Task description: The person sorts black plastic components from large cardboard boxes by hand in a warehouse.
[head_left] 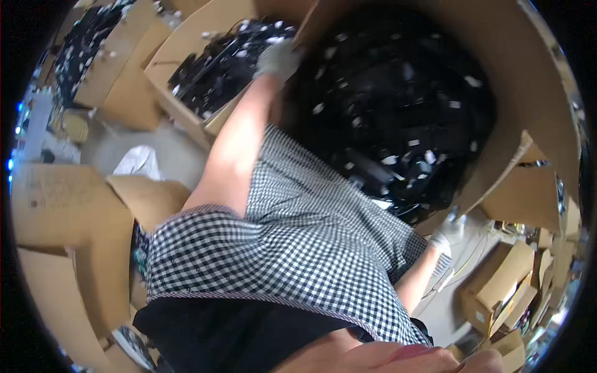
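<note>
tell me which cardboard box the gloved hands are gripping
The big box full of black parts; left hand and right hand grip its edges, unlike the smaller box.

Large cardboard box (535,93) tipped up, full of black cables

The big brown carton is tilted steeply, its open mouth facing the camera, and fills the upper right of the view. Inside lies a dense tangle of black cables (398,112) dotted with small white tags; the heap is blurred, so single pieces cannot be told apart. 1 gloved hand, the left hand (278,60), holds the box's upper left edge, and the other, the right hand (449,233), also gloved, is at its lower flap (507,168), which bends outward. How tightly either hand closes cannot be told.
</note>
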`<state>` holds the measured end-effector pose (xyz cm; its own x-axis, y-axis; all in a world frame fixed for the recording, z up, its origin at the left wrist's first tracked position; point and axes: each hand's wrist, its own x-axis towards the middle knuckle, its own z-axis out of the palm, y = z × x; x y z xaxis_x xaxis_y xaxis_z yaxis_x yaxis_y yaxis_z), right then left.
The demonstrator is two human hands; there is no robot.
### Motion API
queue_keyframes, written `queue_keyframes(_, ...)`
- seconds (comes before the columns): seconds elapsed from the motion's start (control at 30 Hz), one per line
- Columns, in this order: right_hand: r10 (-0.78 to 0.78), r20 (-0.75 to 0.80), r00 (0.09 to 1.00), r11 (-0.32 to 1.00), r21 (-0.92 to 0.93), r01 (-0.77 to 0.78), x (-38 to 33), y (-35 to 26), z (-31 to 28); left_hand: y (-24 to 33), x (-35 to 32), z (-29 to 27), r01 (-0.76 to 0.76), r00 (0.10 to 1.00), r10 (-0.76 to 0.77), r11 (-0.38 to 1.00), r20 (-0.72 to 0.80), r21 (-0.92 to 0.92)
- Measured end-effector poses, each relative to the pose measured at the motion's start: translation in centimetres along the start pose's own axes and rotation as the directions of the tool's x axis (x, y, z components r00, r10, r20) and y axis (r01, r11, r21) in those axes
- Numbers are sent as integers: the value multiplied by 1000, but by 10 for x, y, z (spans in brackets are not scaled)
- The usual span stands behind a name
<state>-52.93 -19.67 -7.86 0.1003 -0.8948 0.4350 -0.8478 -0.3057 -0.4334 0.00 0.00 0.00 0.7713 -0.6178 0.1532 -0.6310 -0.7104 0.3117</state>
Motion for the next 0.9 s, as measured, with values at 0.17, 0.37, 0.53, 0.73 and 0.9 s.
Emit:
queue_keyframes(0.17,118,-40,992,989,-82,-121,-28,-18,-12,-31,-10,-9,-5,992,-25,973,-125,-233)
queue_keyframes(0.37,74,-62,995,996,-39,-77,26,-20,-6,57,7,-6,-470,522,454,860,-722,200)
queue_keyframes(0.53,108,-8,994,994,10,-108,20,-38,-22,143,14,-88,-613,92,613,656,-785,440)
queue_keyframes(0.73,164,12,986,986,-3,-164,24,-25,-16,286,95,-187,-740,-29,696,468,-718,483)
queue_keyframes(0.9,94,-93,991,996,7,-93,24,-27,-9,316,143,-112,-575,741,515,818,431,11)
